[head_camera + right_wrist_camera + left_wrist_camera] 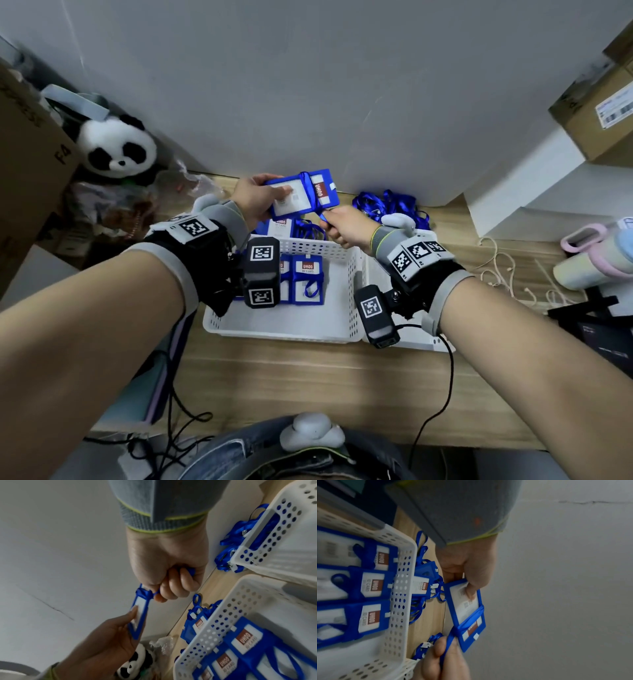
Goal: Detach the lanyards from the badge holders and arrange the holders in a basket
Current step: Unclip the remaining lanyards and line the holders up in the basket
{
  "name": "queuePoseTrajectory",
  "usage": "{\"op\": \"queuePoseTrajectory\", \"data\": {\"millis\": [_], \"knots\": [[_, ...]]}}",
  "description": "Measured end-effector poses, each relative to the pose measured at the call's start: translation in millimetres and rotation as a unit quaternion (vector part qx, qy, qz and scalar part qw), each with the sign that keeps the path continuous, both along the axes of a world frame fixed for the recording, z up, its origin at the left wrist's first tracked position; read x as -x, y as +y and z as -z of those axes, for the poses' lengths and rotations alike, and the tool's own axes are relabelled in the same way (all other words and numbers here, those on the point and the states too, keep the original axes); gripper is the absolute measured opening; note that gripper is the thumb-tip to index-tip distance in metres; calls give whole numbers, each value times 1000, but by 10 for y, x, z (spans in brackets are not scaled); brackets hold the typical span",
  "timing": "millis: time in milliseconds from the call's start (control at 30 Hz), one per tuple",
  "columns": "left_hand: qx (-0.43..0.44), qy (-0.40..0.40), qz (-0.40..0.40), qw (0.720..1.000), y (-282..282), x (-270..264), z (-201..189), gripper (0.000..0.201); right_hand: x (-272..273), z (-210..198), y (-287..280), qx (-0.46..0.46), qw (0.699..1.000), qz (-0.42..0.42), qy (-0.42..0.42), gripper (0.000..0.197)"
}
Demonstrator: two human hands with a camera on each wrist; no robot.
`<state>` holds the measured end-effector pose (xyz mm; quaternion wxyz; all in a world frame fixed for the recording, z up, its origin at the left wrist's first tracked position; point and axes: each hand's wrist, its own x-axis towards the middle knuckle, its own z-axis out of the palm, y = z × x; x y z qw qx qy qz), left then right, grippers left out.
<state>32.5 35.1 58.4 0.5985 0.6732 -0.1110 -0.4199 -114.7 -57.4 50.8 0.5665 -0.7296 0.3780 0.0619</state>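
Observation:
My left hand point(263, 195) holds a blue badge holder point(301, 195) up in front of the wall, thumb on its clear face point(471, 592). A blue lanyard point(306, 186) is wound across the holder near its red label. My right hand point(334, 224) grips the lanyard's end in a fist just below the holder point(171, 585). Under both hands stands a white perforated basket point(284, 329) with several blue holders point(306, 277) lying flat inside. More holders with lanyards point(284, 224) lie behind the basket. A heap of loose blue lanyards point(390, 205) sits at the back right.
A second white basket point(421, 339) stands right of the first. A panda plush point(118, 145) and a cardboard box point(27, 154) are at the left. White shelving, a box point(596, 113) and a pastel cup point(596, 260) crowd the right. The wall is close behind.

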Motion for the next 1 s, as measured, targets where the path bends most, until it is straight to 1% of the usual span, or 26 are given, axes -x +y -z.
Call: {"op": "queuePoseTrajectory", "data": {"millis": [100, 133, 200, 267, 367, 433, 533, 600, 700, 767, 867, 1000], "knots": [[-49, -75, 0, 996, -26, -3, -1, 18, -8, -60, -30, 48, 999, -7, -4, 36], [-66, -94, 12, 993, -25, -11, -3, 17, -4, -76, -50, 64, 998, -11, -5, 37], [-89, -106, 56, 989, 1, -28, -22, 14, 11, -101, -88, 84, 996, -10, -16, 40], [-104, -106, 109, 983, 33, -20, -49, 26, 35, -99, -115, 108, 994, -2, -25, 41], [-114, -126, 186, 968, 62, 33, -99, 47, 24, -80, -105, 145, 989, 5, -26, 43], [-112, -120, 207, 964, 68, 82, -112, 53, 8, -72, -87, 136, 989, 41, -48, 42], [-96, -99, 207, 968, 85, 144, -117, 51, -12, -66, -81, 118, 983, 112, -87, 38], [-75, -92, 204, 972, 96, 189, -117, 48, -28, -47, -81, 111, 978, 144, -106, 31], [-66, -88, 188, 976, 105, 225, -107, 44, -60, -7, -73, 99, 974, 161, -125, 13], [-68, -82, 174, 979, 107, 231, -108, 45, -67, 14, -56, 94, 974, 159, -131, 14], [-66, -72, 169, 981, 103, 239, -125, 45, -67, 64, -35, 136, 971, 149, -127, 25], [-75, -62, 159, 982, 101, 257, -138, 48, -80, 104, -3, 220, 958, 136, -122, 18]]}}
